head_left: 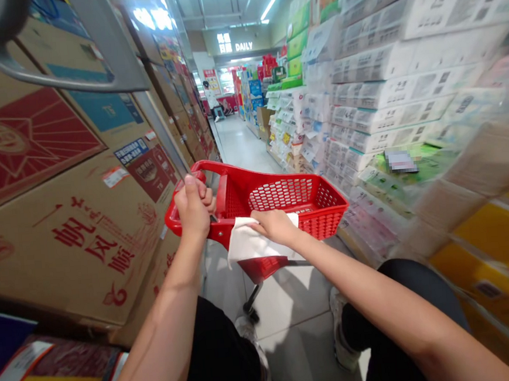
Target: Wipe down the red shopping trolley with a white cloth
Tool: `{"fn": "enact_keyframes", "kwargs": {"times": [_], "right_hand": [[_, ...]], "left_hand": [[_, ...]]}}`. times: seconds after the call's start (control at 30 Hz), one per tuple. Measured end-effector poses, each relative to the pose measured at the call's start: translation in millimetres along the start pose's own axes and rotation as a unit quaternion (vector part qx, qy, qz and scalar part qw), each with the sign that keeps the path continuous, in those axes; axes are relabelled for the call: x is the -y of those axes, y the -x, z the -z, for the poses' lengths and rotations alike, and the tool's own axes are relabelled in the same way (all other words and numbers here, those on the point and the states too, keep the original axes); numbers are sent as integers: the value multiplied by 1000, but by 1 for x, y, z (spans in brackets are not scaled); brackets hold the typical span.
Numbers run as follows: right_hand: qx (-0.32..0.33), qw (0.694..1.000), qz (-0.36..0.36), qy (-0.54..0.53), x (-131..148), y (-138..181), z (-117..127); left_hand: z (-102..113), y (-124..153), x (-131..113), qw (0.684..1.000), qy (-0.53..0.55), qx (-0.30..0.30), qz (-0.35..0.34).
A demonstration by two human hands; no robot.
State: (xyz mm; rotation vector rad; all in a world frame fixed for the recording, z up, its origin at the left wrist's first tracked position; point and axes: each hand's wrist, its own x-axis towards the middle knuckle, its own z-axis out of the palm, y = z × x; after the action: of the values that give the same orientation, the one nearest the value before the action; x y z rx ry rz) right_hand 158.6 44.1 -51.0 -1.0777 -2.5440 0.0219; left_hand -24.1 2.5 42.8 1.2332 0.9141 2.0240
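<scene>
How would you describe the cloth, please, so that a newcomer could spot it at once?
Find the red shopping cart at centre. Over its near side, under the right hand, hangs the cloth: soft and plain white against the cart's red.

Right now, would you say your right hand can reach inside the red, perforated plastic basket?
Probably yes: the right hand, holding a white cloth, is at the near side of the red basket, whose top looks open.

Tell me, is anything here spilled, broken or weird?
Nothing looks spilled or broken. The oddest thing may be the white cloth hanging over the side of the red cart, under the right hand; carts don't usually wear cloths.
</scene>
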Motion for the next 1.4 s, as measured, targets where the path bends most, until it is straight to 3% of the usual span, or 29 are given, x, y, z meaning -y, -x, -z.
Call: {"fn": "enact_keyframes", "kwargs": {"times": [0.1,0.27,0.37,0.43,0.5,0.57,0.67,0.83,0.93,1.07,1.3,1.4], "right_hand": [[9,999,-25,38,-34,18,0],[35,988,-99,116,-128,70,7],[45,981,-134,135,-174,99,14],[43,979,-144,139,-186,109,18],[40,979,-144,141,-182,109,18],[40,980,-135,140,-160,98,15],[34,986,-103,123,-102,67,6],[-58,996,-51,47,9,8,-11],[-71,997,-35,20,38,-8,-14],[-44,998,-23,34,12,1,-13],[-7,986,-99,135,-115,65,-1],[-3,979,-139,147,-145,81,5]], "left_hand": [[8,-5,-3,999,17,27,33],[19,-14,-2,997,40,20,69],[21,-18,2,998,40,5,58],[20,-19,4,999,28,1,34],[17,-19,5,1000,16,-11,7],[13,-17,6,1000,9,-25,-15],[7,-12,4,999,5,-34,-23],[2,-4,2,999,-3,-34,-30],[7,-4,-1,999,-8,-30,-25],[19,-10,-4,1000,3,-23,5],[28,-17,-3,998,33,-24,51],[21,-16,0,999,30,-17,29]]}}
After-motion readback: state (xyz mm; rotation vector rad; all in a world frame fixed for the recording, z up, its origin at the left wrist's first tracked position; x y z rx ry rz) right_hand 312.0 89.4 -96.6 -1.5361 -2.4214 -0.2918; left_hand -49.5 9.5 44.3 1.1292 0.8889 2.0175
